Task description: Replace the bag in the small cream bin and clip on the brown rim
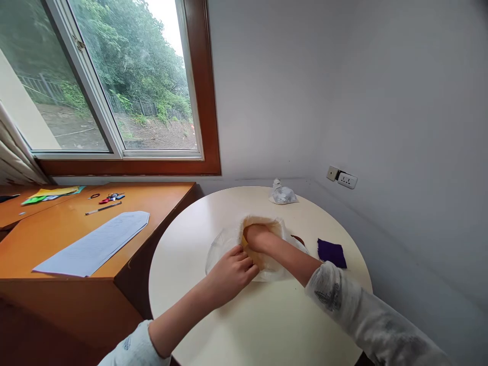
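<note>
A whitish, translucent bag point(280, 229) with a yellowish inside stands open on the round table. My left hand point(233, 272) is closed on the near left edge of its mouth, fingertips curled over the rim. My right hand point(258, 237) reaches in through the mouth; its fingers are hidden inside, so what they touch does not show. Clear crumpled plastic point(217, 249) spreads around the bag on the tabletop. Behind its right side, a small part of a brown curved thing point(298, 239) peeks out.
On the round table point(183, 305) lie a dark purple cloth point(331, 253) at right and a small knotted plastic bag point(282, 194) at the back. Left stands an orange desk point(160, 195) with paper sheets point(95, 244), a pen point(103, 208) and keys point(111, 198). A wall socket point(347, 180) is at right.
</note>
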The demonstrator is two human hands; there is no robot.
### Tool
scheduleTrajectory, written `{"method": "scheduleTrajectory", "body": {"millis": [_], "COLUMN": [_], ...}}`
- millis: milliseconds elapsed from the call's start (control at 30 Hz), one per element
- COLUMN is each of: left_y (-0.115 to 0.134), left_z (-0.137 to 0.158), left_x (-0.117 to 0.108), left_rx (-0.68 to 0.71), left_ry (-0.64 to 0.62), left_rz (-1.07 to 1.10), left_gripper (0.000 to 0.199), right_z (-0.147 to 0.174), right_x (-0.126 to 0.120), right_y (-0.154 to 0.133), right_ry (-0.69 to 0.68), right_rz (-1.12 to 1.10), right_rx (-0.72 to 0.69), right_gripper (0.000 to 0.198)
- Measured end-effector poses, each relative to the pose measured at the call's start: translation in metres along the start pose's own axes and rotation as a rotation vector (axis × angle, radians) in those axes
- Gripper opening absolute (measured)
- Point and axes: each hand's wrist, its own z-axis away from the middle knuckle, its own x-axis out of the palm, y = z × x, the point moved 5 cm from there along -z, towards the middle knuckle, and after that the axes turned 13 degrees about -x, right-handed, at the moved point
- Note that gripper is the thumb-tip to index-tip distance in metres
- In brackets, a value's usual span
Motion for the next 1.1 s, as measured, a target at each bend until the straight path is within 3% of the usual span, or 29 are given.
{"method": "scheduleTrajectory", "body": {"millis": [133,267,333,433,600,733,800,900,1100], "left_y": [-0.001,0.000,0.001,0.001,-0.003,-0.001,0.001,0.002,-0.001], "left_z": [0.001,0.001,0.002,0.002,0.002,0.003,0.003,0.003,0.006], "left_x": [0.000,-0.003,-0.003,-0.002,0.003,0.002,-0.001,-0.005,0.001], "left_rx": [-0.012,-0.016,-0.018,-0.023,-0.041,-0.048,-0.059,-0.108,-0.175], "left_ry": [0.011,0.030,0.029,0.031,0.010,0.007,0.035,0.073,-0.043], "left_rz": [0.009,0.029,0.021,0.011,0.018,0.044,0.059,0.067,0.029], "left_gripper": [0.021,0.019,0.019,0.020,0.020,0.020,0.019,0.016,0.014], "right_z": [0.008,0.021,0.024,0.024,0.013,0.009,0.013,0.018,0.021], "right_x": [0.018,0.024,0.023,0.019,0.016,0.017,0.019,0.022,0.022], "right_y": [-0.001,-0.008,-0.011,-0.016,-0.018,-0.012,-0.008,-0.002,-0.004], "right_ry": [-0.333,-0.553,-0.619,-0.639,-0.623,-0.602,-0.611,-0.614,-0.611], "right_rz": [0.317,0.476,0.533,0.620,0.750,0.823,0.830,0.803,0.774], "right_rx": [0.067,0.036,0.013,-0.028,-0.059,-0.044,-0.033,-0.048,-0.110], "right_gripper": [0.032,0.073,0.082,0.082,0.032,0.030,0.034,0.063,0.081]}}
